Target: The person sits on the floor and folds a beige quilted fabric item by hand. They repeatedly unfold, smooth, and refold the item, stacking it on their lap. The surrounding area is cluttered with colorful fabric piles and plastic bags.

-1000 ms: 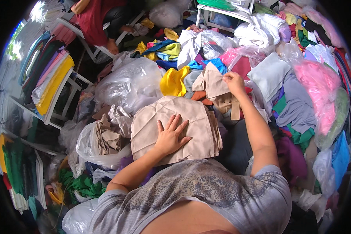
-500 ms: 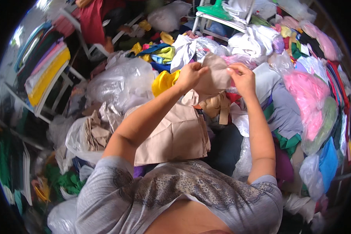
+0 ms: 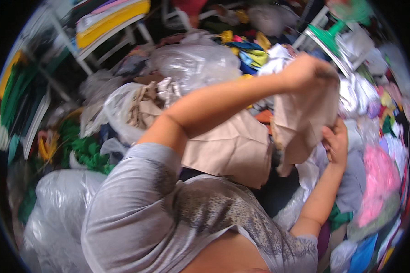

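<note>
A beige piece of cloth (image 3: 304, 119) hangs from my left hand (image 3: 310, 73), raised to the upper right with its fingers closed on the cloth's top edge. Below it, my right hand (image 3: 335, 144) is beside the cloth's right edge, thumb and fingers apart. Blur hides whether its fingertips touch the fabric. Across my lap lies a larger stack of folded beige cloth (image 3: 230, 148). A clear plastic bag (image 3: 118, 109) to the left holds crumpled beige cloth (image 3: 146, 105).
Clear plastic bags (image 3: 193, 63) and mixed coloured fabrics surround me. A white chair (image 3: 111, 38) with folded cloths stands at the back left. At the back right is a green stand base (image 3: 325, 38) on a white seat. Pink bagged fabric (image 3: 376, 186) lies on the right.
The view has swung to the right. My left hand has lifted the cloth so that it hangs down, while my right hand has dropped from its upper corner to its lower right edge.
</note>
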Demonstrator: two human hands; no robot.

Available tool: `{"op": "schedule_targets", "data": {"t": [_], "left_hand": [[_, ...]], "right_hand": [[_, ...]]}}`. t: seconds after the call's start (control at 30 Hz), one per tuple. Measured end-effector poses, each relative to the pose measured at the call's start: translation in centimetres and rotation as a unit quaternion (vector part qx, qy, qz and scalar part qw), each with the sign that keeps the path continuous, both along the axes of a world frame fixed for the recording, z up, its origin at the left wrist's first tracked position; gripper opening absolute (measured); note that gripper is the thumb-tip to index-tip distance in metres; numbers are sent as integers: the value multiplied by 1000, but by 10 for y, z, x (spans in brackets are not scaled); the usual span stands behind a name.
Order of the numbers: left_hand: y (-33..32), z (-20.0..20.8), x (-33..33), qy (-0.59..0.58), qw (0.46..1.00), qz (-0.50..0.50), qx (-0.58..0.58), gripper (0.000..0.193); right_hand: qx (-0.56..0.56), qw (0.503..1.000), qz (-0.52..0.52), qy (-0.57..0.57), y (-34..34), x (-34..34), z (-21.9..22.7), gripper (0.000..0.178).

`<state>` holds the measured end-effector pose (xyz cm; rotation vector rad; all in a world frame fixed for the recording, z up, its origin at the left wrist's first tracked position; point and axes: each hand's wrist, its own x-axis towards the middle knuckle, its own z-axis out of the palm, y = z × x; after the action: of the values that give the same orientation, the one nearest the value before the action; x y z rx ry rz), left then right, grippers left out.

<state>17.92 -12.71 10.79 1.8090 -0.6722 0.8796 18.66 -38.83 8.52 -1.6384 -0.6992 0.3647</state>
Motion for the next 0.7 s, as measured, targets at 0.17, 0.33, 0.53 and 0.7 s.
{"op": "schedule_targets", "data": {"t": [0.17,0.33,0.53,0.7], "left_hand": [[49,45,-5,-13,996,81,-24,22],[96,77,-18,133,985,-26,-103,18],[128,74,-36,211,951,-38,-225,30],[143,64,-68,248,917,-110,-291,39]], "right_hand": [[-68,996,53,-2,-11,4,2,30],[-102,994,23,-7,-23,13,14,22],[-72,995,-36,-57,-24,15,31,20],[-4,995,-76,-71,-17,5,33,21]]}}
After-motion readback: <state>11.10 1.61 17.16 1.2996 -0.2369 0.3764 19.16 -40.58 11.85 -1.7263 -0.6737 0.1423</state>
